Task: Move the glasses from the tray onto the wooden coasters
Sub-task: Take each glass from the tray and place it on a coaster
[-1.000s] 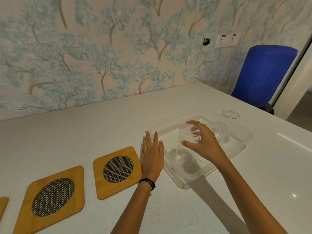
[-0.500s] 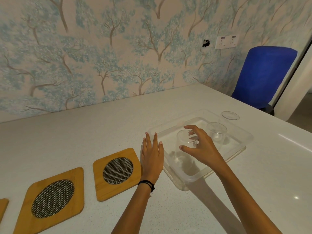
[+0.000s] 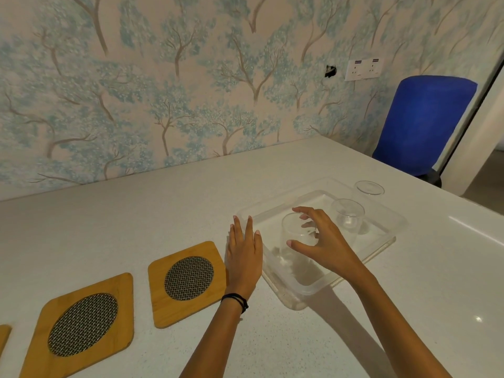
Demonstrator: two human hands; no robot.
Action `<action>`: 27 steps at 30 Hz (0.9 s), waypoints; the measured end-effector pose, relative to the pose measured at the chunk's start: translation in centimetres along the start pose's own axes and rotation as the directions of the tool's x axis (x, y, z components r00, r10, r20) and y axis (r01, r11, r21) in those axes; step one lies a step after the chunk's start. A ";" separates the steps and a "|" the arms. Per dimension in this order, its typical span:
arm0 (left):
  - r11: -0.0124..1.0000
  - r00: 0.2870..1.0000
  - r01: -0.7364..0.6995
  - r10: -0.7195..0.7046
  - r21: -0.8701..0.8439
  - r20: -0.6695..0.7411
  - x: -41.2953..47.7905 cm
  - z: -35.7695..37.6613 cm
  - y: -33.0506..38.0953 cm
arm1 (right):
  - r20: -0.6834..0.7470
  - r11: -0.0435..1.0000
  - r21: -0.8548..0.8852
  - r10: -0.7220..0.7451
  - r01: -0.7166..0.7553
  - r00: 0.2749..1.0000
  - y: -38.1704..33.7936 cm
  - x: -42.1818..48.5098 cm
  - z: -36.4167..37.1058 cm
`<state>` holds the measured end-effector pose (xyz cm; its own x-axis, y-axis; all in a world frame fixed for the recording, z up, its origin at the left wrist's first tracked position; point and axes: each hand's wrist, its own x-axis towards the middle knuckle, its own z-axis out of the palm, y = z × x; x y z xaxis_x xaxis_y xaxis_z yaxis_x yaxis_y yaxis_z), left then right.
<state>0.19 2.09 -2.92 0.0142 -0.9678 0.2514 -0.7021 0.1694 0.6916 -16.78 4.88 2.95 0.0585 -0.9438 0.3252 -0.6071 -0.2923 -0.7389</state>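
Near the tray's front corner, the right hand is curling thumb and fingers around the nearest glass, which is riding higher than a second ago, so the first transfer is likely starting. Flat and empty, the left hand is resting with fingers spread on the speckled white desk, bracing the clear plastic tray. Two more smooth round glasses are waiting toward its far end. Square wooden coasters with woven mesh discs are lying bare along the desk's front edge.
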 end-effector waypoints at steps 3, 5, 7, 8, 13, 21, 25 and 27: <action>1.000 1.000 -0.004 0.004 -0.011 0.001 -0.1 0.0 0.0 | 0.020 0.999 -0.026 -0.047 0.048 0.999 0.6 0.0 -0.1; 1.000 1.000 -0.006 0.006 -0.010 0.002 -0.1 0.0 -0.1 | 0.019 0.996 -0.037 -0.081 0.082 0.997 0.9 0.0 -0.1; 1.000 1.000 -0.008 0.008 -0.011 0.007 0.0 0.0 -0.1 | 0.006 0.994 -0.029 -0.106 0.106 0.994 1.2 0.0 0.1; 1.000 1.000 -0.007 0.007 -0.014 0.008 0.0 0.0 -0.1 | -0.003 0.993 -0.021 -0.116 0.116 0.993 1.4 0.0 0.2; 1.000 1.000 -0.008 0.008 -0.009 0.009 0.0 0.1 -0.2 | -0.034 0.987 0.016 -0.161 0.161 0.986 2.2 0.0 0.7; 1.000 1.000 0.006 -0.006 -0.030 0.017 0.0 0.0 -0.2 | -0.050 0.981 0.028 -0.189 0.190 0.981 2.6 -0.2 1.1; 0.998 1.000 0.008 -0.007 -0.054 0.023 -0.1 0.0 0.0 | -0.060 0.980 0.020 -0.197 0.198 0.979 2.7 -0.3 1.3; 0.998 0.999 0.023 -0.021 -0.065 0.031 0.0 -0.1 0.1 | -0.063 0.980 0.019 -0.196 0.198 0.979 2.7 -0.3 1.4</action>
<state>0.19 2.15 -2.83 0.0067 -0.9765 0.2153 -0.6537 0.1586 0.7399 -17.36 4.11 0.02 0.1266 -0.8565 0.5003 -0.5683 -0.4760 -0.6711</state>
